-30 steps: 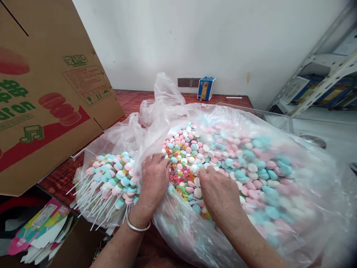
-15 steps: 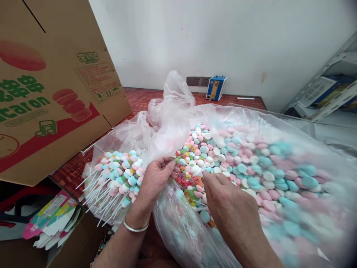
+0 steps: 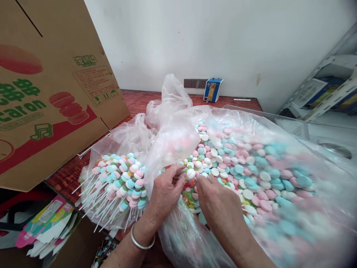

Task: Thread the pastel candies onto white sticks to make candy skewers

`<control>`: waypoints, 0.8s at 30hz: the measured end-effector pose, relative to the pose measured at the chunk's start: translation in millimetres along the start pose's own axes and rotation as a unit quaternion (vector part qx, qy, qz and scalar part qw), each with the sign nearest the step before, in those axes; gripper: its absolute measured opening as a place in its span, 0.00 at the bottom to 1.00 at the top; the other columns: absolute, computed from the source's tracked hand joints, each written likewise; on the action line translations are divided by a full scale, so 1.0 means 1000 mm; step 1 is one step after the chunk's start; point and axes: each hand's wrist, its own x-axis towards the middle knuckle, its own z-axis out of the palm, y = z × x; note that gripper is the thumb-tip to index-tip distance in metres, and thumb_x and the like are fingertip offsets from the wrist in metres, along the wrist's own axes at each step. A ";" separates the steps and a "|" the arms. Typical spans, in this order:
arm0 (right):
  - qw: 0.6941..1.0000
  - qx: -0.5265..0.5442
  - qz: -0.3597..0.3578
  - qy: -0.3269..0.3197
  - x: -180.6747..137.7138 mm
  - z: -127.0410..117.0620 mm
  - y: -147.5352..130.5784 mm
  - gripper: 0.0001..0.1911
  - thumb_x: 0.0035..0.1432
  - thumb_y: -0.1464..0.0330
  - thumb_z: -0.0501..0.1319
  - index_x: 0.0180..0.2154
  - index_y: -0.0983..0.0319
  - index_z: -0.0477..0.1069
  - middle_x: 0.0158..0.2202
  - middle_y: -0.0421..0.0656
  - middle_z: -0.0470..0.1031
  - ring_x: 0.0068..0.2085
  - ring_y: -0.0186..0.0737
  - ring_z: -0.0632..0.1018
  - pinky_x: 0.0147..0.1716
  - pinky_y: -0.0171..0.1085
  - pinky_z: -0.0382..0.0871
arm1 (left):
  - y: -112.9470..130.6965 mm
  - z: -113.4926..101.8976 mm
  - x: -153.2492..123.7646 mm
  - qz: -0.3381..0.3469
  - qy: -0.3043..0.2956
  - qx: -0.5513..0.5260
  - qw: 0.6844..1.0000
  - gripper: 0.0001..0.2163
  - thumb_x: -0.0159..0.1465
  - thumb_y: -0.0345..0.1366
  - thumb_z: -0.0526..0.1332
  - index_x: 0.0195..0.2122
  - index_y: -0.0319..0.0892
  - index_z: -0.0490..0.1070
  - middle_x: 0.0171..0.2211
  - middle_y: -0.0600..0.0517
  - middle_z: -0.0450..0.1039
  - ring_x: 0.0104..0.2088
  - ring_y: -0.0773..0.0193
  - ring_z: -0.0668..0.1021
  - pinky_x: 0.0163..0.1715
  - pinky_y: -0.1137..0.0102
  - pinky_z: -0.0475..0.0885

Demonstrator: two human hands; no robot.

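Observation:
A big clear plastic bag (image 3: 279, 126) filled with pink, blue and white candy discs (image 3: 251, 175) lies in front of me. At its open edge my left hand (image 3: 164, 193), a metal bangle on its wrist, and my right hand (image 3: 217, 204) meet. Both pinch with closed fingers at a white candy piece (image 3: 190, 173) and small coloured ring candies (image 3: 189, 190). What exactly each hand grips is too small to make out. To the left, a smaller bag holds candy skewers (image 3: 122, 178) on white sticks.
A large printed cardboard box (image 3: 50, 89) leans at the left on the red-brown wooden table (image 3: 134, 100). Coloured paper packaging (image 3: 41, 223) lies below the table edge. A small blue device (image 3: 212, 89) stands by the wall sockets. Metal shelving (image 3: 320, 82) is at the right.
Both hands have drawn together at the bag's opening, fingers going from spread over the candies to a pinch. The plastic now covers more of the ring candies.

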 end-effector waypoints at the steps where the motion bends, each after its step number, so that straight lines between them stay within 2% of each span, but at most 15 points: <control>1: 1.000 -0.009 0.010 0.000 0.003 0.000 0.002 0.04 0.63 0.74 0.60 0.36 0.59 0.71 0.33 0.41 0.76 0.30 0.39 0.80 0.22 0.36 0.44 | -0.002 -0.001 0.001 -0.010 0.008 0.004 1.000 0.09 0.66 0.37 0.63 0.45 0.46 0.78 0.40 0.49 0.83 0.41 0.58 0.83 0.43 0.67 0.76; 5: 0.998 -0.049 0.025 0.010 0.022 -0.004 0.006 0.08 0.61 0.78 0.57 0.34 0.61 0.72 0.32 0.43 0.75 0.30 0.39 0.81 0.21 0.35 0.46 | -0.005 -0.011 0.012 -0.071 0.077 -0.033 0.994 0.14 0.68 0.43 0.61 0.50 0.43 0.74 0.48 0.45 0.80 0.45 0.55 0.82 0.46 0.62 0.77; 8: 0.998 -0.054 0.023 0.006 0.037 -0.010 0.003 0.11 0.60 0.81 0.55 0.34 0.63 0.73 0.33 0.46 0.76 0.30 0.40 0.81 0.20 0.33 0.52 | -0.005 -0.017 0.017 -0.102 0.076 -0.096 0.987 0.19 0.68 0.45 0.61 0.57 0.44 0.67 0.59 0.44 0.73 0.48 0.55 0.82 0.45 0.62 0.79; 10: 0.999 -0.049 0.022 -0.005 0.045 -0.013 -0.002 0.10 0.59 0.81 0.57 0.34 0.65 0.74 0.33 0.49 0.76 0.32 0.41 0.82 0.22 0.32 0.57 | -0.006 -0.017 0.018 -0.099 0.071 -0.105 0.987 0.20 0.67 0.45 0.62 0.58 0.45 0.66 0.62 0.44 0.70 0.50 0.56 0.81 0.47 0.62 0.79; 14: 0.999 -0.030 0.019 -0.016 0.056 -0.019 -0.013 0.07 0.57 0.81 0.60 0.34 0.67 0.76 0.34 0.52 0.78 0.34 0.44 0.82 0.25 0.32 0.63 | -0.009 -0.014 0.017 -0.097 0.069 -0.104 0.988 0.21 0.66 0.43 0.63 0.58 0.44 0.66 0.61 0.43 0.69 0.50 0.56 0.80 0.51 0.60 0.78; 19: 0.999 0.014 0.023 -0.032 0.060 -0.010 -0.011 0.07 0.58 0.80 0.60 0.34 0.65 0.75 0.32 0.49 0.78 0.31 0.45 0.81 0.24 0.34 0.58 | -0.008 -0.013 0.018 -0.126 0.069 -0.157 0.977 0.21 0.65 0.43 0.65 0.57 0.43 0.68 0.61 0.43 0.70 0.53 0.54 0.79 0.53 0.60 0.76; 21: 0.998 0.038 0.032 -0.031 0.054 -0.004 -0.005 0.09 0.61 0.79 0.58 0.34 0.64 0.74 0.31 0.47 0.78 0.31 0.43 0.81 0.24 0.35 0.57 | -0.005 -0.013 0.020 -0.150 0.065 -0.225 0.960 0.21 0.63 0.43 0.67 0.56 0.44 0.69 0.61 0.44 0.71 0.52 0.55 0.79 0.53 0.61 0.76; 24: 0.996 0.078 0.030 -0.024 0.035 0.006 0.003 0.13 0.70 0.72 0.52 0.33 0.61 0.71 0.31 0.41 0.77 0.31 0.38 0.79 0.27 0.35 0.60 | 0.002 -0.011 0.025 -0.196 0.048 -0.334 0.921 0.22 0.59 0.44 0.70 0.53 0.42 0.72 0.56 0.44 0.75 0.48 0.57 0.81 0.46 0.65 0.78</control>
